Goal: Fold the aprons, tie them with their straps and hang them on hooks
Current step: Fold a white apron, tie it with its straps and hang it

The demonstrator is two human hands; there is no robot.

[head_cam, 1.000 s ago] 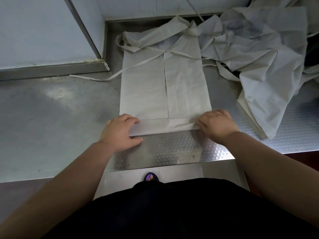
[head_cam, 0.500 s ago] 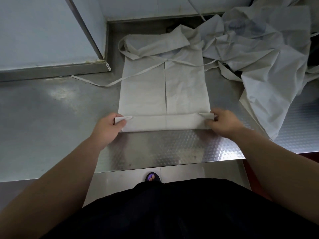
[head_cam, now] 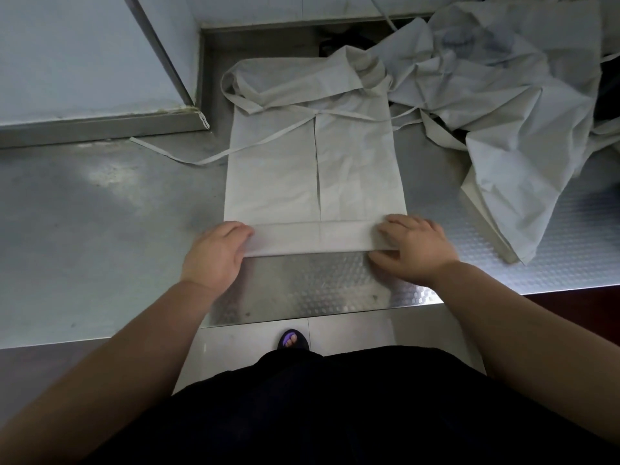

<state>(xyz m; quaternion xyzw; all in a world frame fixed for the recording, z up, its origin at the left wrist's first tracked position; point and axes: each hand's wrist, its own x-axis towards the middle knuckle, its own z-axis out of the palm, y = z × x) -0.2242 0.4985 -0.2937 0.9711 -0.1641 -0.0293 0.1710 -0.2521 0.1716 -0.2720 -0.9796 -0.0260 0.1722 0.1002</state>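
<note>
Apron [head_cam: 315, 169]: pale grey, folded into a long panel, lying flat on the steel counter [head_cam: 100, 213], near end turned over in a narrow band [head_cam: 312, 238].
Strap [head_cam: 201, 161]: loose, trailing left from the panel's far end across the counter.
Left hand [head_cam: 214, 253]: at the band's left end, fingers [head_cam: 235, 229] curled together over it, thumb at the near edge.
Right hand [head_cam: 416, 250]: at the band's right end, fingers [head_cam: 402, 221] slightly spread on top, thumb against the near edge, pinching the fold.
Heap of aprons [head_cam: 520, 112]: crumpled, far right.
</note>
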